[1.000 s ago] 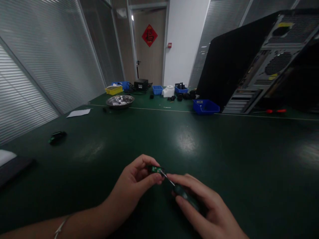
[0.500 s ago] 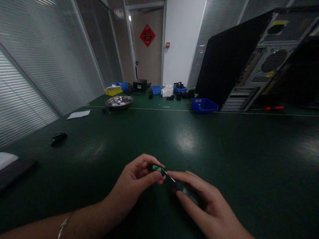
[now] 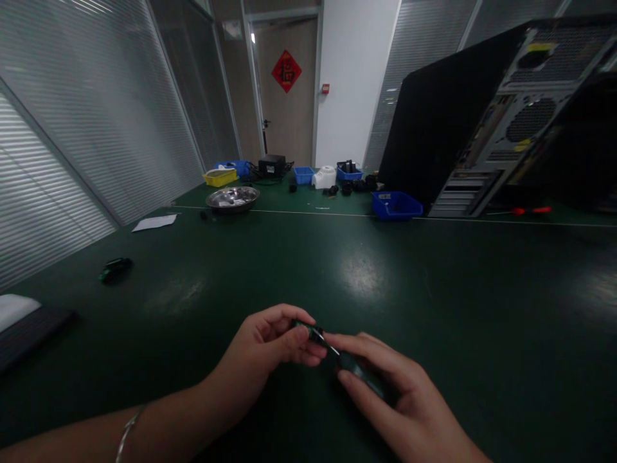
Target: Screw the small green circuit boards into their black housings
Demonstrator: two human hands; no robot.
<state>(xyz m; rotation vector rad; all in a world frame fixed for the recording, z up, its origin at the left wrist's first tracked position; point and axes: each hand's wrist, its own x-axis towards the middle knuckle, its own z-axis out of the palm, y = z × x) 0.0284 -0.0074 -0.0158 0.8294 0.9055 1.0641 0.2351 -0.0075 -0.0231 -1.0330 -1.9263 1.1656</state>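
My left hand (image 3: 270, 347) pinches a small green circuit board (image 3: 308, 331) between thumb and fingers, low over the dark green table (image 3: 434, 289). My right hand (image 3: 395, 399) is wrapped round a small dark-handled screwdriver (image 3: 359, 373). Its thin metal tip (image 3: 330, 348) touches the board. Both hands meet near the table's front edge, and a thin bracelet shows on my left wrist.
A small dark object (image 3: 114, 269) lies at the left. Farther back stand a metal bowl (image 3: 232, 197), a white paper (image 3: 154, 222), blue bins (image 3: 396, 206), a yellow bin (image 3: 220, 176) and a red-handled screwdriver (image 3: 529, 210). An open computer case (image 3: 511, 122) stands at the right.
My left fingers have closed further over the circuit board, hiding more of it. The screwdriver stays against the board and both hands have barely shifted.
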